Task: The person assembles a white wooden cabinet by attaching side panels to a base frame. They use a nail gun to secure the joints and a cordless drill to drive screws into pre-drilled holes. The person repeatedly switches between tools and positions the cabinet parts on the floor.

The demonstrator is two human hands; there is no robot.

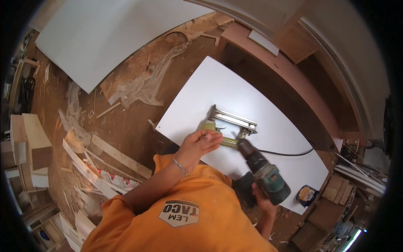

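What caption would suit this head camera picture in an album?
Left hand steadies a yellow-green nail gun on a white board while the right hand grips a green cordless drill.

A green cordless drill (263, 173), gripped at its handle, tilts its dark chuck toward a yellow-green nail gun (228, 126) with a long silver magazine, lying flat on the white panel (235, 90).

Smooth matt white panel (235, 96) — shiny metal stapler magazine (233, 117) — rough wooden floor (130, 126).
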